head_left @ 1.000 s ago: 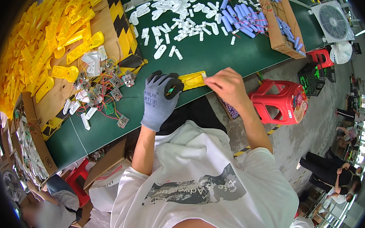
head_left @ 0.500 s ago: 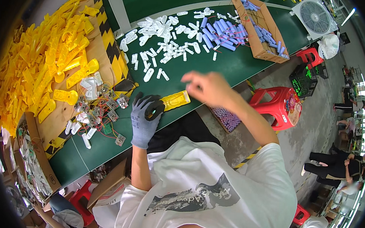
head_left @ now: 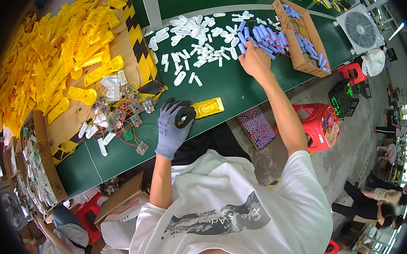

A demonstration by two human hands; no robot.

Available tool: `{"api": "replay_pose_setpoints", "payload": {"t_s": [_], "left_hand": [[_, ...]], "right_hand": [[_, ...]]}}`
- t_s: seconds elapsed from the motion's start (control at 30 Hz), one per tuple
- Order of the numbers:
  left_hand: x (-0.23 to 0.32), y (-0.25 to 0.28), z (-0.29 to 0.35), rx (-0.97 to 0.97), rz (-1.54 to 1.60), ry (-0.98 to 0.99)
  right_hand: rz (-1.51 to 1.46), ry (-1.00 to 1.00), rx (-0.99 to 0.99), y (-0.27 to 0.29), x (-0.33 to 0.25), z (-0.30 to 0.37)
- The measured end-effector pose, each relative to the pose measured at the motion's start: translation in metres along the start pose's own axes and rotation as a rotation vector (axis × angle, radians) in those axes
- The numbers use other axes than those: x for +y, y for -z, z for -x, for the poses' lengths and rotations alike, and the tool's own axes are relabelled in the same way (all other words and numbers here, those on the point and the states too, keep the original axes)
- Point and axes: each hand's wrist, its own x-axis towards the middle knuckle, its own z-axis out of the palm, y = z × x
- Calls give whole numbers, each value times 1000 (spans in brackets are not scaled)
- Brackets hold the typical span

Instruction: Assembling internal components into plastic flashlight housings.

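Observation:
My left hand (head_left: 174, 127), in a grey-blue glove with dark fingertips, is closed on one end of a yellow plastic casing half (head_left: 207, 107). The casing lies at the table's near edge, its hollow side up. Something small and green shows between the gloved fingers, too small to make out. My bare right hand (head_left: 256, 61) is stretched far forward to the heap of blue-purple cylindrical battery cells (head_left: 265, 35). Its fingers are closed at a battery cell (head_left: 242, 49) on the heap's near left edge, and the fingertips are partly hidden.
White plastic parts (head_left: 202, 38) are scattered across the green table (head_left: 168, 99). Yellow casings (head_left: 54, 57) are heaped on a board at left, beside wired circuit modules (head_left: 125, 110). A cardboard box (head_left: 305, 63) of cells stands back right. Right of the table are a red stool (head_left: 313, 124) and fan (head_left: 358, 29).
My right hand has moved forward from above the near table edge to the battery heap, and its fingers have closed there. My left hand still holds the yellow casing.

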Motion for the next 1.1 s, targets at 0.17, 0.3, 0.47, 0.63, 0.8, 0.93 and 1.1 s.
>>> {"api": "replay_pose_setpoints", "payload": {"t_s": [0.17, 0.3, 0.47, 0.63, 0.8, 0.93, 1.1], "left_hand": [[-2, 0, 2, 2, -4, 5], [3, 4, 0, -8, -1, -3], [-1, 3, 0, -13, 4, -11], [1, 3, -1, -8, 16, -4], [-2, 2, 2, -24, -8, 0], [-3, 2, 3, -15, -5, -6], [-9, 2, 3, -50, 84, -19]], "right_hand": [[-663, -107, -33, 14, -4, 10], [-1353, -248, -92, 44, -5, 20], [-1424, -65, -256, 69, -30, 46], [-821, 392, -237, 105, -59, 78], [-771, 565, -277, 76, -86, 93], [-823, 565, -290, 54, -91, 87], [-872, 623, -246, 44, -85, 88]]}}
